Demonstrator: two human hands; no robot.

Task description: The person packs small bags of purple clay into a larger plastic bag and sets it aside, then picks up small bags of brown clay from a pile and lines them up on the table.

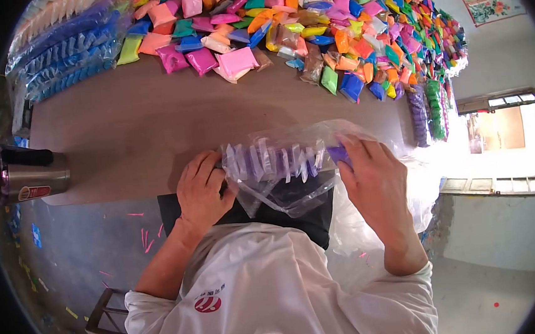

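Fingers of my left hand [201,191] curled gripping the clear plastic bag [280,169] of purple packets at the table [120,134] edge, right hand [372,174] pinching a purple packet [340,155] at its mouth, colourful packet heap [306,19] beyond, steel flask [23,173] left, wrists bent inward.

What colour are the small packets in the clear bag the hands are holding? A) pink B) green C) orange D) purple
D: the packets lined up inside the clear bag are purple, with the left hand gripping one end and the right hand the other.
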